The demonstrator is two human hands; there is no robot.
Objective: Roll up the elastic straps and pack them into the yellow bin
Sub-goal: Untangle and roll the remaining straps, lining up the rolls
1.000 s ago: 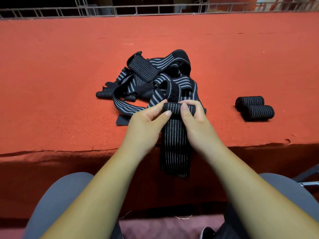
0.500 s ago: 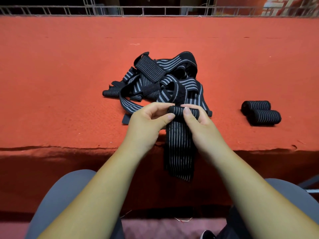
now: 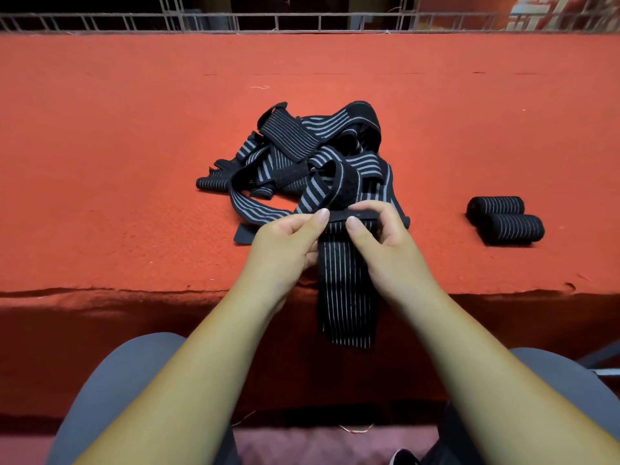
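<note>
A black elastic strap with thin grey stripes (image 3: 345,297) hangs over the front edge of the red table. Its top end is a small started roll held between both hands. My left hand (image 3: 285,243) pinches the roll's left end, my right hand (image 3: 385,239) pinches its right end with the thumb on the front. Just behind lies a tangled pile of black and grey straps (image 3: 312,159). Two finished rolls (image 3: 506,219) lie side by side on the table to the right. No yellow bin is in view.
The red felt-covered table (image 3: 117,162) stretches wide to both sides, its front edge (image 3: 134,292) close to my knees. A metal wire rail (image 3: 302,23) runs along the far edge. My grey-trousered legs are below.
The view has shifted slightly. My thumbs have moved on the strap's rolled end, and the roll looks a little flatter and tighter. The pile and the two finished rolls have not moved.
</note>
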